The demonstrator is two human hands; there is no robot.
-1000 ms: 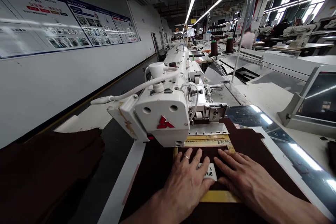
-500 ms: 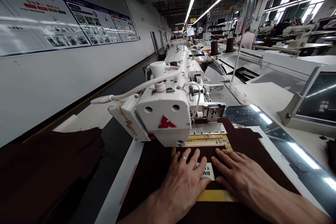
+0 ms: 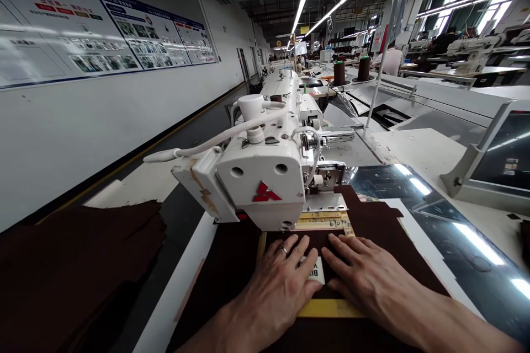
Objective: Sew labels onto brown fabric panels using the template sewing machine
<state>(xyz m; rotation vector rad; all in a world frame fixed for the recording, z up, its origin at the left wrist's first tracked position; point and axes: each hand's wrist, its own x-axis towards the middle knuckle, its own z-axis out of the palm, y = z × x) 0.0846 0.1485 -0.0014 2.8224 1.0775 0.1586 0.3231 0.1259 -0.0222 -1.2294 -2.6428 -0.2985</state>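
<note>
My left hand (image 3: 278, 287) lies flat with fingers spread on dark brown fabric (image 3: 375, 220). Beside it, my right hand (image 3: 367, 270) presses down the same way, fingers stretched out. A white label with black letters (image 3: 318, 271) sits between the hands, partly hidden by my left fingers. Around this patch runs a yellowish frame, whose front strip (image 3: 331, 309) shows near my wrists and whose back part (image 3: 321, 224) carries handwritten marks. The white sewing machine head (image 3: 265, 182) stands just beyond my fingertips; its needle is hidden. A metal clamp plate (image 3: 325, 202) meets the frame's back edge.
More brown fabric (image 3: 74, 265) is piled at the left. A screen on a stand (image 3: 501, 160) rises at the right, beside a shiny table surface (image 3: 451, 220). Brown thread spools (image 3: 338, 73) stand farther back, and a pole (image 3: 375, 88) rises behind the table.
The fabric, frame, label and clamp plate have slid left relative to the machine head, with both hands moving along on them. The hands stay flat; the view has shifted slightly.
</note>
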